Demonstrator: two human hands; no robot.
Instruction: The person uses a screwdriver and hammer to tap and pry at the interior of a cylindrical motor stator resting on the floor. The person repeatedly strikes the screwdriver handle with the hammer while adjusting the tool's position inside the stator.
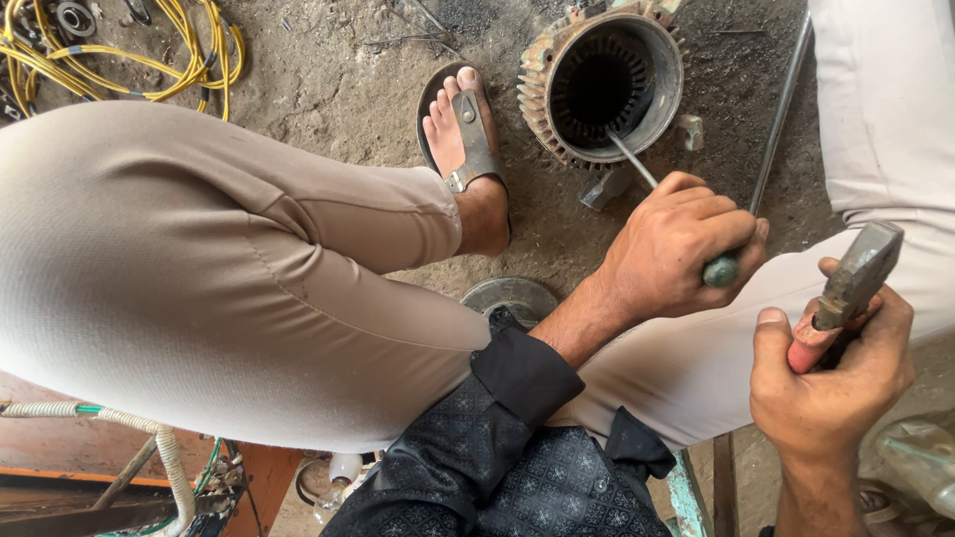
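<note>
A round metal motor housing [557, 60] with cooling fins lies on the dirt floor, its open end facing up and dark slotted windings inside. My left hand [676, 244] is closed around the handle of a screwdriver [637, 164], whose thin shaft slants up with its tip on the housing's inner rim. My right hand [831, 373] grips a hammer [856, 273] by its red handle, the grey steel head raised near my right knee, apart from the screwdriver.
My legs in beige trousers fill the left and right sides, a sandalled foot [463, 124] beside the housing. Yellow wires [129, 60] lie top left. A long steel rod [781, 104] slants at right. A round metal disc [512, 295] sits below the foot.
</note>
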